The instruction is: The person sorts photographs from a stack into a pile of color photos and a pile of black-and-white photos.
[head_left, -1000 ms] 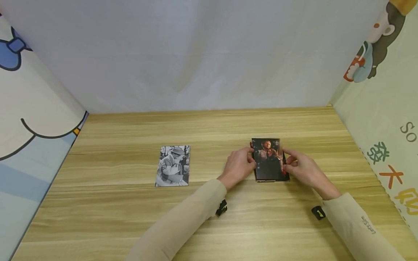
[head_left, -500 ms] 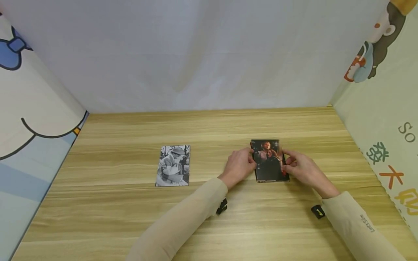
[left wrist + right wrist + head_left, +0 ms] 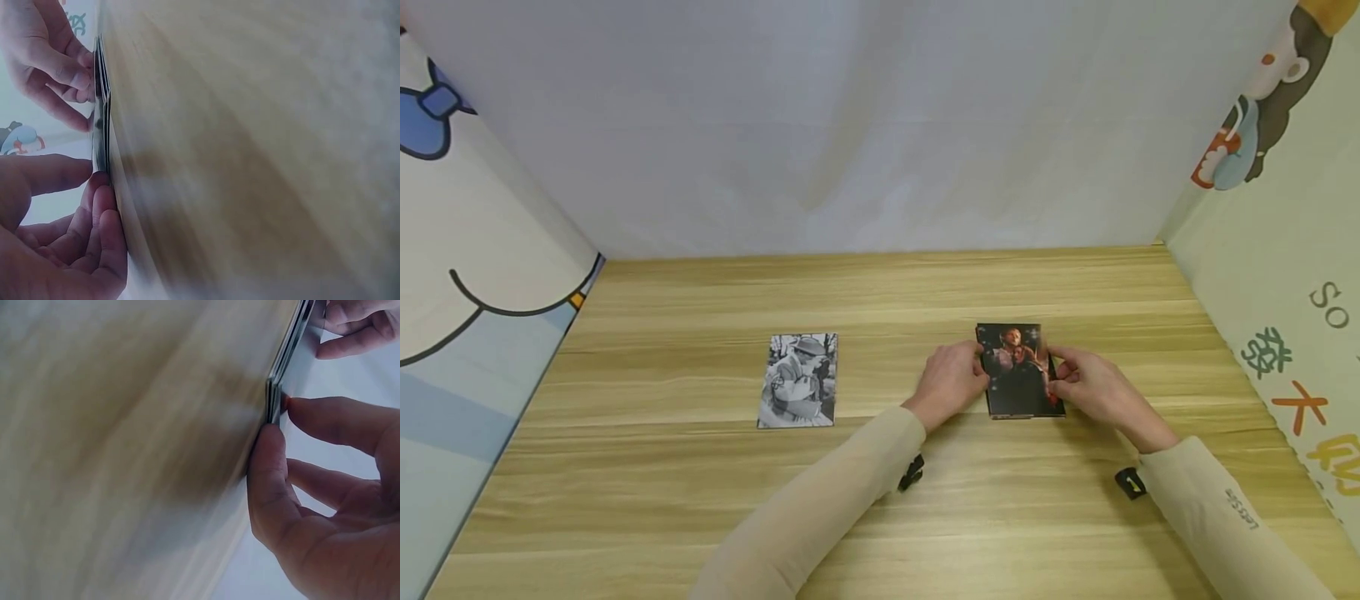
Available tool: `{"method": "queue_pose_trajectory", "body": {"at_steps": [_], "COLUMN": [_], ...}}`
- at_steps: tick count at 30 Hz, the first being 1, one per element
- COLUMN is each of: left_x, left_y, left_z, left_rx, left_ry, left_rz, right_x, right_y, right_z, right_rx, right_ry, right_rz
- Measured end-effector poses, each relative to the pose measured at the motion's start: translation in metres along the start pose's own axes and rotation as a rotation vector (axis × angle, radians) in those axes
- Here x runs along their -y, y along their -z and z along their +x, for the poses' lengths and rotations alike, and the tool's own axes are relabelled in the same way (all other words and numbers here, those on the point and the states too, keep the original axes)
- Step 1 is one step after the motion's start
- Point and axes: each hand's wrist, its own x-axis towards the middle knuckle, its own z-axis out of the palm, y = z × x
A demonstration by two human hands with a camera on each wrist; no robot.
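A small stack of photo cards (image 3: 1018, 392) lies on the wood-grain table, right of the middle in the head view. Its top card is dark, with two people printed on it. My left hand (image 3: 949, 383) pinches the stack's left edge between thumb and fingers. At the right edge, my right hand (image 3: 1097, 387) pinches it likewise. Seen edge-on in the left wrist view, the stack (image 3: 101, 119) shows several thin layers between the hands. In the right wrist view, the fingertips (image 3: 270, 440) sit right at the layered edge, whose corners are slightly offset.
A black-and-white photo card (image 3: 797, 382) lies flat to the left of my hands. A white cloth backdrop (image 3: 880, 125) rises behind the table (image 3: 662, 500), and printed panels (image 3: 1285, 292) stand at its sides.
The top card has slid slightly toward me, so its far edge sits a little nearer. Both hands keep their hold on the stack's sides.
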Motion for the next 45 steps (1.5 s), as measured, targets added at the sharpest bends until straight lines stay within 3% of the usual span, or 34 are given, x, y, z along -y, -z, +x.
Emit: {"method": "queue_pose_trajectory", "body": {"at_steps": [34, 39, 45], "left_x": [0.000, 0.003, 0.002], "left_y": [0.002, 0.004, 0.013], "left_z": [0.005, 0.002, -0.011], "left_rx": [0.019, 0.019, -0.014], "left_ry": [0.034, 0.033, -0.037], "left_rz": [0.021, -0.011, -0.111], "right_x": [0.000, 0.001, 0.006], "right_y": [0.000, 0.002, 0.008], "right_z": [0.007, 0.004, -0.009], "right_rx": [0.011, -0.003, -0.034], "right_ry": [0.003, -0.002, -0.044], "right_rz": [-0.038, -0.047, 0.000]}}
